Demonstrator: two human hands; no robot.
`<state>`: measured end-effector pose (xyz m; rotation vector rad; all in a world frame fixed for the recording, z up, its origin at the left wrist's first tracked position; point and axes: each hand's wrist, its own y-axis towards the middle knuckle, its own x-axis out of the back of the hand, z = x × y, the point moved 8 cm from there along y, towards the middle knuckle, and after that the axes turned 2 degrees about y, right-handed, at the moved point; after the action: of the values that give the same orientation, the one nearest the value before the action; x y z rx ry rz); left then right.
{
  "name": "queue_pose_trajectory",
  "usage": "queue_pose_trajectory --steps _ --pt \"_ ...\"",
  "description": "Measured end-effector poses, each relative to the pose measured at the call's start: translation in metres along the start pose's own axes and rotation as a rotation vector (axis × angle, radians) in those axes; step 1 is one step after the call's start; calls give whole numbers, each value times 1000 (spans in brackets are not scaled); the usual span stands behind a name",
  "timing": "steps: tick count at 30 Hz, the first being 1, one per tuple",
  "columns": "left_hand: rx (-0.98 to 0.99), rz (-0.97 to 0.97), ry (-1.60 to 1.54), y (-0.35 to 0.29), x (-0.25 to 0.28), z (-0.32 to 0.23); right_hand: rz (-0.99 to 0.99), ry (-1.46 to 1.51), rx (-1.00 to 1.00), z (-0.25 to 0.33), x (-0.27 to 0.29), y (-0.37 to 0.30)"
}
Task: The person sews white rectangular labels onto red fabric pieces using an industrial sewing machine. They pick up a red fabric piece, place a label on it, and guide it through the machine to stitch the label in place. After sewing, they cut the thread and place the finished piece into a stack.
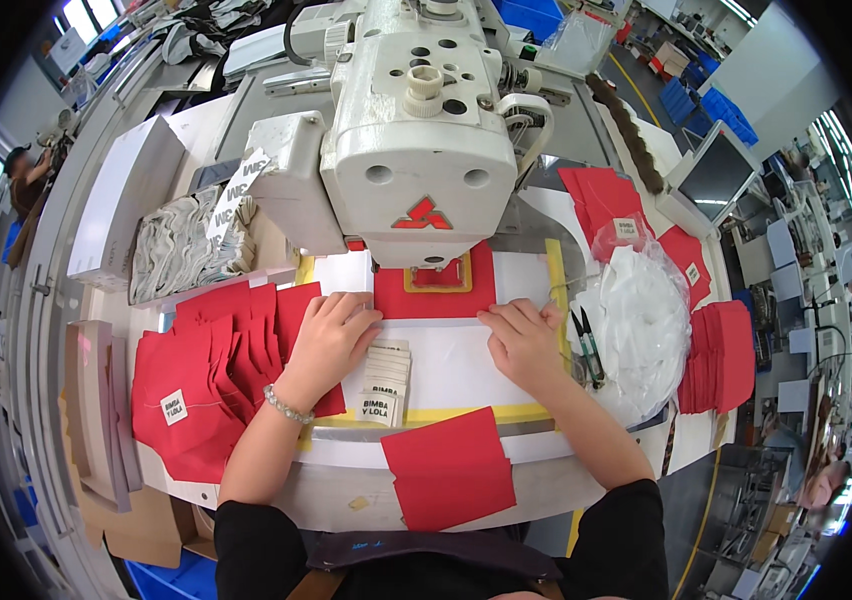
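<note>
A red fabric piece (408, 306) lies on the white work plate, partly beneath the head of a white sewing machine (416, 160). A yellow-edged clamp frame (438, 286) rests on the fabric. At the near left corner of the piece, my left hand (331, 338) has its fingers bent and closed on the edge. My right hand (523, 340) pinches the near right corner. Beside my left wrist lies a stack of white printed labels (386, 380). More red pieces (451, 468) lie at the table's front edge, between my forearms.
Red fabric piles (221, 375) fill the left side, near a box of bundled white strips (186, 250). At right are thread snips (587, 348), a clear bag of white material (636, 335), more red pieces (718, 355) and a small screen (714, 180).
</note>
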<state>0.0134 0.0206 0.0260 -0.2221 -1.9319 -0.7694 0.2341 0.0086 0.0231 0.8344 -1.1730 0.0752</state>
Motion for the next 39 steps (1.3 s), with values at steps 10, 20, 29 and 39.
queue_pose_trajectory --steps 10,20,29,39 --pt "-4 -11 6 -1 1 0 0 4 9 0 -2 1" --pt "-71 179 -371 -32 36 -37 -23 -4 23 0 -1 -1" --pt "-22 254 -204 -64 29 -47 -12 -27 51 6 4 3" --pt "23 246 -172 -69 34 -48 59 25 108 41 31 8"
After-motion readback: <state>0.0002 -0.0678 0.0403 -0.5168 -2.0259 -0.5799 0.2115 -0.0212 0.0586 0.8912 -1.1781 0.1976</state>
